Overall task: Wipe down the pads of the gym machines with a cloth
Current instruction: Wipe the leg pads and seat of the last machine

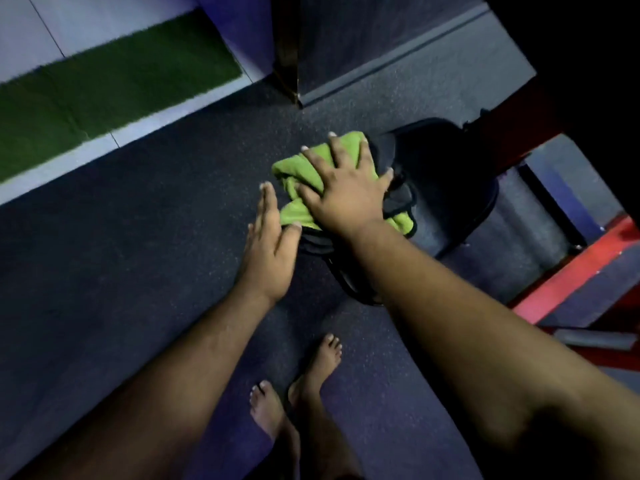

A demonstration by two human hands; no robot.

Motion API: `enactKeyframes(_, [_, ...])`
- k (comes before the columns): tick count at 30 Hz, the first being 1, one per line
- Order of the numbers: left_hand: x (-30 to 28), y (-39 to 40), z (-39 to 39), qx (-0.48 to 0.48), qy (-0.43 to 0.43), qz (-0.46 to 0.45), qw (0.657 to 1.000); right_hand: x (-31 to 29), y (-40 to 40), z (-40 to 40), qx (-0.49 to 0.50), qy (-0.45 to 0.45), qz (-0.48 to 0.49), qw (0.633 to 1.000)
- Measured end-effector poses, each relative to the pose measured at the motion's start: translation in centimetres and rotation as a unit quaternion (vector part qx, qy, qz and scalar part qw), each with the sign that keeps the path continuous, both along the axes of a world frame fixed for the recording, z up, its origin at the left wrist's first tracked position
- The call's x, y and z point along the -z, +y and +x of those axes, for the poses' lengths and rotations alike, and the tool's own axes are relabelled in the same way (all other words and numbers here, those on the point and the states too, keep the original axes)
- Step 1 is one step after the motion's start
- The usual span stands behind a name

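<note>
The wiping looked to be mid-course: one black pad [446, 188], right of centre in the frame, was under the cloth, and nothing showed whether it was clean or which other machines remained. One red machine frame [568, 271] ran along the lower right. Two bare feet [294, 393] stood on the dark floor [138, 237] at bottom centre. One right hand [343, 188] pressed one green cloth [294, 168] flat onto the pad's near end, fingers [317, 155] spread straight. One left hand [268, 244] hovered just left of it, fingers straight, holding nothing.
</note>
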State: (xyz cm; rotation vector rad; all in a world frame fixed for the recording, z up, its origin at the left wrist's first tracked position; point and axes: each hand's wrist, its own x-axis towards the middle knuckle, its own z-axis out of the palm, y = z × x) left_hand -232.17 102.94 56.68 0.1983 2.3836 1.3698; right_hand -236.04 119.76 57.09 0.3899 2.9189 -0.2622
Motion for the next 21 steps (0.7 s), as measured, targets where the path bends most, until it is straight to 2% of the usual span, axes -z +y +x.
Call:
enactKeyframes(2, [0.1, -0.2, 0.0, -0.027, 0.000, 0.012, 1.000, -0.2, 0.3, 2.7, -0.090, 0.017, 0.021, 0.996])
enactKeyframes(4, [0.2, -0.2, 0.2, -0.017, -0.001, 0.002, 1.000, -0.1, 1.4, 9.0, -0.194, 0.027, 0.042, 0.980])
enactKeyframes(6, [0.1, 0.1, 0.7, 0.015, 0.000, -0.024, 1.000, 0.0, 3.4, 15.0, -0.228, 0.017, 0.031, 0.973])
enactKeyframes(8, [-0.1, 0.7, 1.2, 0.051, 0.021, -0.054, 0.997, 0.8, 7.7, 16.8, -0.161, 0.039, 0.028, 0.986])
enactKeyframes(10, [-0.4, 1.3, 1.8, 0.087, 0.053, -0.076, 0.992, 1.1, 11.7, 14.9, 0.078, 0.029, -0.021, 0.996])
enactKeyframes(12, [-0.6, 1.9, 2.2, 0.113, 0.082, -0.099, 0.985, 1.3, 12.3, 11.8, 0.278, 0.028, -0.096, 0.955])
enactKeyframes(13, [-0.6, 2.5, 2.5, 0.127, 0.094, -0.113, 0.981, 1.4, 11.0, 11.2, 0.312, 0.034, -0.093, 0.945])
enactKeyframes(17, [-0.7, 5.1, 2.5, 0.103, 0.130, -0.137, 0.977, 1.1, 2.2, 14.8, 0.205, 0.095, -0.061, 0.972])
enactKeyframes(19, [-0.6, 7.1, 1.8, 0.128, 0.152, -0.172, 0.965, 1.1, 2.5, 17.0, 0.158, 0.067, -0.082, 0.982])
enactKeyframes(21, [-0.4, 9.1, 0.5, 0.173, 0.186, -0.231, 0.939, 1.2, 6.2, 16.0, 0.149, 0.043, -0.105, 0.982])
